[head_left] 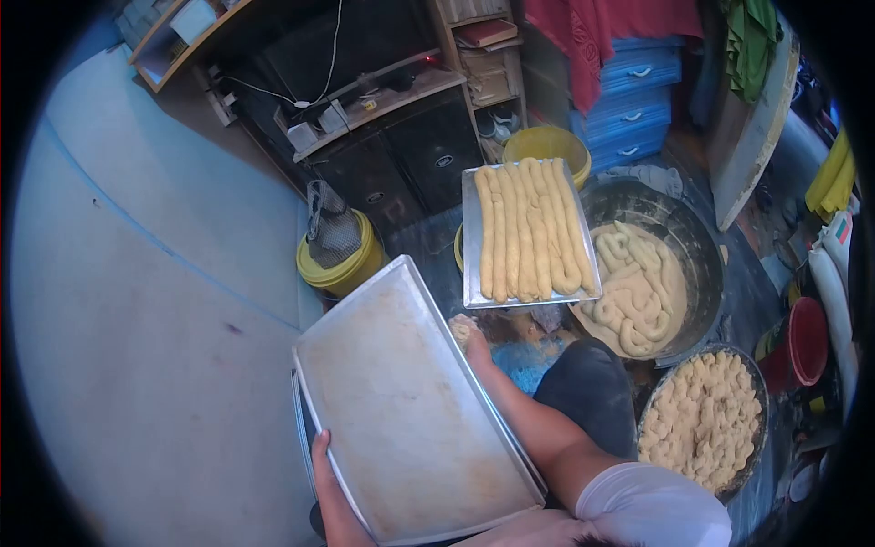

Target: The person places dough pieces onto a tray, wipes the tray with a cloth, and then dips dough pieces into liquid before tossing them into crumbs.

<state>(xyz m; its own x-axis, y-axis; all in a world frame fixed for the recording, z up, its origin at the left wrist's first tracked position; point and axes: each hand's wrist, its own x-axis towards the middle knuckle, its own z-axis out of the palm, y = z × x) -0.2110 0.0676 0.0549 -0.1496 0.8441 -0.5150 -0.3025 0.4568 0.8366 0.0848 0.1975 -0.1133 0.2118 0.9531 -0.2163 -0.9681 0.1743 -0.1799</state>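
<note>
A large, empty metal baking tray (pixel 410 410) is tilted in front of me, with at least one more tray edge showing beneath it. My left hand (pixel 323 451) grips its left rim, thumb over the edge and the other fingers hidden behind. At the upper right edge, my flour-dusted right hand (pixel 467 337) is closed against the tray, its fingertips mostly out of sight. Beyond it, a second baking tray (pixel 470 264) carries several long dough ropes (pixel 530 232) side by side.
Right of the loaded tray is a wide dark basin (pixel 702 264) with coiled dough (pixel 638 296) in flour. Nearer stands a round pan of dough pieces (pixel 702 419). A lidded yellow bucket (pixel 342 260), a red bucket (pixel 807 342), blue drawers (pixel 629 114) and a dark cabinet (pixel 410 164) surround the area.
</note>
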